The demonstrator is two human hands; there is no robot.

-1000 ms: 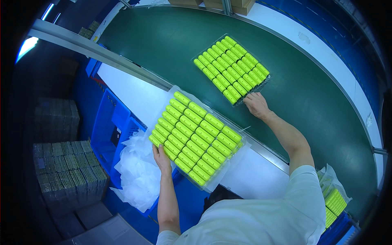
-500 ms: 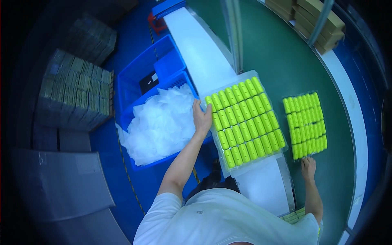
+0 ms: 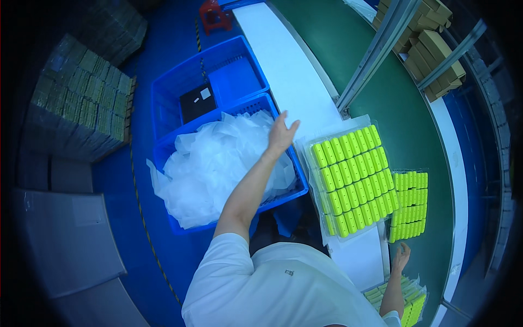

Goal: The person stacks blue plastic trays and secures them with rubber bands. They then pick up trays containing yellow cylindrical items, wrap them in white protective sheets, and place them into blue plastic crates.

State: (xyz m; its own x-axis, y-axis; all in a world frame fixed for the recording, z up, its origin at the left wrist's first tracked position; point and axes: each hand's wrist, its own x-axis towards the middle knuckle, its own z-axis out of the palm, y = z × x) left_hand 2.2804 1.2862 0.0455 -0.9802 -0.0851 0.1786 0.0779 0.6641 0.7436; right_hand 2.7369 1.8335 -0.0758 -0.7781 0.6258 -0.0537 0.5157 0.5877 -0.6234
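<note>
My left hand [image 3: 282, 133] is open, thumb and fingers apart, over the right rim of a blue crate and left of a clear tray of yellow-green oblong pieces [image 3: 357, 180]. That tray rests on the white table, with the edge of another tray and white sheeting showing beneath it. My right hand [image 3: 401, 257] has its fingers loosely bent and apart, holding nothing. It is just below a second tray of yellow-green pieces [image 3: 409, 215] on the green conveyor belt. Under my right forearm are more filled trays [image 3: 415, 305], partly hidden.
At left, a blue crate [image 3: 169, 136] holds a heap of white translucent sheets [image 3: 218, 163]. Metal posts [image 3: 376, 54] rise beside the belt. Cardboard boxes [image 3: 433, 62] stand far right, stacked goods [image 3: 81, 92] far left, and a red stool [image 3: 213, 16] at the back.
My left hand has come off the left edge of the table tray and opened. My right hand has drawn back from the belt tray. The whole view has shifted.
</note>
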